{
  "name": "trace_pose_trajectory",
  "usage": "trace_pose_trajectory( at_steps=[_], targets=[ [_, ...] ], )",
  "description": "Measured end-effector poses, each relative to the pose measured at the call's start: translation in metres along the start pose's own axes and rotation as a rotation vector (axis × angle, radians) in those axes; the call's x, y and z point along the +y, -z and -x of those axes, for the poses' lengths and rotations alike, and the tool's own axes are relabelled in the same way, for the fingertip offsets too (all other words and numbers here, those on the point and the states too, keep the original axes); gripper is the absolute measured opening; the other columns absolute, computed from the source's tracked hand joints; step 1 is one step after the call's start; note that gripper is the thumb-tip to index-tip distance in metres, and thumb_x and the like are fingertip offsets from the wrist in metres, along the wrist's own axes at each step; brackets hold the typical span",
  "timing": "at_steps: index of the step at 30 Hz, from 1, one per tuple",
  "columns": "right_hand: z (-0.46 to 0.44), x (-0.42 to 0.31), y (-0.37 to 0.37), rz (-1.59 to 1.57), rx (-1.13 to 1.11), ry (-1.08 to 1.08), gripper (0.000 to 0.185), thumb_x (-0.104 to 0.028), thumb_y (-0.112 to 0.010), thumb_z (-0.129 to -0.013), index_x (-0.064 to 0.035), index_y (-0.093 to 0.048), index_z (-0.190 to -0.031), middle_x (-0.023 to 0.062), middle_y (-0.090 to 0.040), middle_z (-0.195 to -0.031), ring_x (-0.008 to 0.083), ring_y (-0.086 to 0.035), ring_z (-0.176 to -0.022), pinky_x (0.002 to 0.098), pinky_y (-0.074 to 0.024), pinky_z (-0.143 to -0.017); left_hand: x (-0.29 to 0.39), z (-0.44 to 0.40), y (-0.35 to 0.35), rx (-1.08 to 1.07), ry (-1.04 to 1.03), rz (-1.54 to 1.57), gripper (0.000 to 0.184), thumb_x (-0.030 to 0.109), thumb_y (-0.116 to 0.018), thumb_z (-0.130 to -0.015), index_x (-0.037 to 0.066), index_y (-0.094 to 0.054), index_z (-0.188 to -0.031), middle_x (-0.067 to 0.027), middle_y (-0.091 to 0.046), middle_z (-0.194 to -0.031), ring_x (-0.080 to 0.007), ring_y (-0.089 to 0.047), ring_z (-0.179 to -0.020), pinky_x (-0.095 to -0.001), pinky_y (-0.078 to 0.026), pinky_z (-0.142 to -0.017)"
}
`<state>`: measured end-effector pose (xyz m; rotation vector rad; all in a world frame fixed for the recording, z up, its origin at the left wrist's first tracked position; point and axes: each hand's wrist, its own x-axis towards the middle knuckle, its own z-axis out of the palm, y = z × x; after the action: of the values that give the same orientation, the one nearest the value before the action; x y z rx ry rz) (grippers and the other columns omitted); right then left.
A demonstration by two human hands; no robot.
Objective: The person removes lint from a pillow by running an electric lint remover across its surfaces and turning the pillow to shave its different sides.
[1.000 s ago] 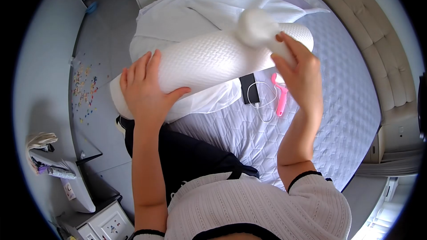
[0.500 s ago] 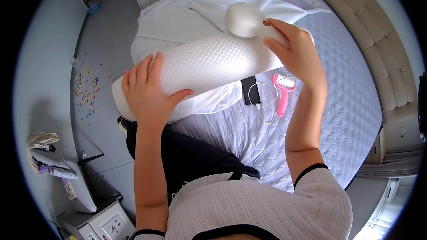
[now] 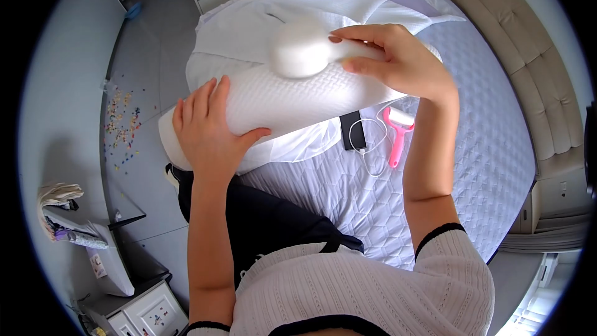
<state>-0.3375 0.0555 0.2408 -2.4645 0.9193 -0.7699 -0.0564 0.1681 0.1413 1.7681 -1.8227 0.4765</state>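
A long white textured pillow (image 3: 273, 102) lies across my lap and the bed. My left hand (image 3: 208, 121) rests on its left end, fingers spread and thumb apart. My right hand (image 3: 398, 62) is closed around the handle of a white round-headed device (image 3: 300, 48), whose blurred head is over the upper middle of the pillow. Whether the head touches the fabric I cannot tell. A pink lint roller (image 3: 397, 137) lies on the quilted bed (image 3: 479, 118), beside a black power bank (image 3: 354, 132) with a white cable.
White bedding (image 3: 230, 31) is bunched behind the pillow. A padded headboard (image 3: 528, 50) stands at the right. Small colourful pieces (image 3: 121, 126) are scattered on the floor at left, near a chair (image 3: 109, 261) and a white cabinet (image 3: 155, 314).
My right hand has moved the white device leftward along the pillow, and the head is now nearer the middle. My left hand has stayed in about the same place.
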Motion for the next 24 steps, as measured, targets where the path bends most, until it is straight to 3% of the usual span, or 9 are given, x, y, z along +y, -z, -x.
trace_pose_trajectory(
  at_steps=[1, 5, 8, 11, 14, 20, 24],
  targets=[
    [-0.003, 0.0, 0.002, -0.112, -0.123, 0.02, 0.037, -0.01, -0.07, -0.084, 0.0014, -0.067, -0.12, 0.0175, -0.072, -0.106, 0.0243, -0.068, -0.091, 0.0343, -0.0519, -0.085, -0.001, 0.001, 0.0, 0.0, -0.002, 0.005, 0.099, 0.049, -0.091, -0.045, 0.012, -0.06, -0.13, -0.0085, -0.061, -0.129, -0.0276, -0.054, -0.122, -0.053, -0.032, -0.11],
    [-0.018, 0.011, 0.005, 0.155, -0.032, -0.074, 0.038, -0.011, -0.071, -0.084, 0.0008, -0.067, -0.121, 0.0167, -0.072, -0.107, 0.0247, -0.067, -0.094, 0.0344, -0.0514, -0.086, -0.001, 0.0, -0.001, 0.003, 0.005, -0.001, 0.098, 0.049, -0.092, -0.044, 0.012, -0.06, -0.13, -0.0085, -0.061, -0.129, -0.0277, -0.054, -0.122, -0.053, -0.033, -0.11],
    [-0.018, 0.008, 0.003, 0.096, -0.055, -0.099, 0.039, -0.01, -0.071, -0.084, 0.0005, -0.067, -0.121, 0.0141, -0.072, -0.107, 0.0213, -0.067, -0.096, 0.0334, -0.0513, -0.086, -0.002, -0.003, -0.001, -0.032, 0.018, -0.014, 0.102, 0.054, -0.091, -0.047, 0.011, -0.058, -0.134, -0.0091, -0.06, -0.133, -0.0288, -0.054, -0.124, -0.0534, -0.031, -0.112],
    [-0.006, 0.009, 0.013, -0.139, -0.111, -0.035, 0.035, -0.011, -0.071, -0.081, 0.0015, -0.069, -0.114, 0.0173, -0.073, -0.102, 0.0263, -0.069, -0.093, 0.0351, -0.053, -0.084, -0.003, -0.002, -0.002, -0.042, 0.023, -0.013, 0.101, 0.054, -0.091, -0.047, 0.011, -0.059, -0.133, -0.0092, -0.06, -0.132, -0.0289, -0.054, -0.124, -0.0534, -0.031, -0.112],
    [0.004, 0.023, 0.025, -0.153, -0.025, -0.068, 0.036, -0.009, -0.072, -0.081, 0.0014, -0.069, -0.115, 0.0155, -0.073, -0.104, 0.0233, -0.068, -0.093, 0.0342, -0.053, -0.084, -0.003, -0.001, -0.002, -0.03, 0.022, -0.001, 0.101, 0.054, -0.091, -0.047, 0.011, -0.059, -0.133, -0.0093, -0.06, -0.133, -0.0288, -0.054, -0.125, -0.0529, -0.031, -0.112],
    [-0.015, 0.009, 0.012, 0.047, -0.029, -0.125, 0.036, -0.014, -0.072, -0.082, 0.0023, -0.07, -0.114, 0.0175, -0.072, -0.106, 0.0252, -0.068, -0.095, 0.0334, -0.0523, -0.086, -0.001, -0.007, -0.005, 0.021, 0.004, 0.029, 0.098, 0.048, -0.093, -0.044, 0.01, -0.061, -0.129, -0.0087, -0.062, -0.129, -0.03, -0.055, -0.119, -0.0495, -0.034, -0.108],
    [-0.013, 0.013, 0.017, -0.167, -0.167, 0.042, 0.041, -0.017, -0.076, -0.081, 0.0025, -0.069, -0.116, 0.0176, -0.072, -0.107, 0.025, -0.067, -0.098, 0.0342, -0.0511, -0.089, -0.004, -0.005, -0.003, 0.028, 0.008, 0.024, 0.097, 0.046, -0.094, -0.043, 0.009, -0.063, -0.127, -0.0087, -0.062, -0.127, -0.0303, -0.056, -0.117, -0.0488, -0.035, -0.107]
  ],
)
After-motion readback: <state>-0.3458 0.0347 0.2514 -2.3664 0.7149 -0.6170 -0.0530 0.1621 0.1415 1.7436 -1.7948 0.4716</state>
